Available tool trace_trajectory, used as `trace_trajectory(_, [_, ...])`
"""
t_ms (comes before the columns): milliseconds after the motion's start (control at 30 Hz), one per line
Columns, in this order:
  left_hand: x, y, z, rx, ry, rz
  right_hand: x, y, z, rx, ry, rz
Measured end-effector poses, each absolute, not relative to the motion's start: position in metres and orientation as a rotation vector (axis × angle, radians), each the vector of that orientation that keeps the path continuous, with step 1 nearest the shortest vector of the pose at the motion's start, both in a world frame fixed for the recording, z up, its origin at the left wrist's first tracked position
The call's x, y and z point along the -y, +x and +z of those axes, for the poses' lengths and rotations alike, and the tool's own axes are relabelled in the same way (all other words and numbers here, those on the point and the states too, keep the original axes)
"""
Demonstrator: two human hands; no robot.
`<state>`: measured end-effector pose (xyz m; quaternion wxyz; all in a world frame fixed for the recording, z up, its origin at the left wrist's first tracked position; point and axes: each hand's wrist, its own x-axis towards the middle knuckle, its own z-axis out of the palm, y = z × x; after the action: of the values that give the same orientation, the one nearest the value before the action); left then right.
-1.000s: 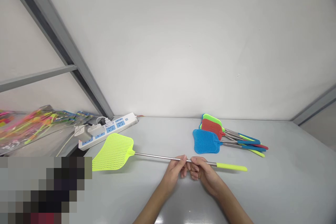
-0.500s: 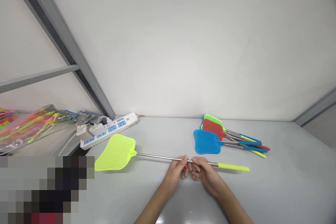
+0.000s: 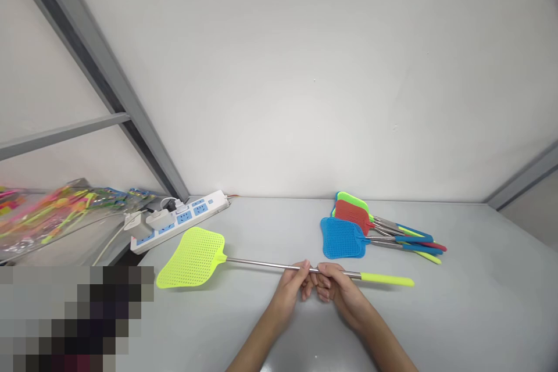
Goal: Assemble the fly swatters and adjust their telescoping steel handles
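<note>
A yellow fly swatter with a perforated head and a long metal rod lies crosswise between my hands, its head to the left and its yellow grip to the right. My left hand is closed on the rod near its middle, thumb on top. Just beside it, my right hand pinches the thicker metal section close to the grip. The fingertips of both hands are curled beneath the rod, nearly touching each other. Behind my right hand rests a pile of fly swatters, with a blue fly swatter at the front and a red fly swatter behind it.
A white power strip with plugs and cables stands at the back left. Beyond it are colourful items in clear plastic bags. A grey metal frame rises at the left, and a pale wall borders the table.
Both hands keep their hold on the yellow fly swatter, which stays extended. The whole view has shifted very slightly; nothing else visibly differs.
</note>
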<state>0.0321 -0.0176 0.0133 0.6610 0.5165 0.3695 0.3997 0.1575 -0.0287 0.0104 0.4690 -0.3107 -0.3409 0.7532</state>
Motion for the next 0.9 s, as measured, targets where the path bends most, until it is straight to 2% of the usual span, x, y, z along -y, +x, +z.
trace_trajectory(900, [0.0133,0.0293,0.0095,-0.921,1.187,0.920,0.0257,0.1574,0.0096,0.789,-0.812,1.859])
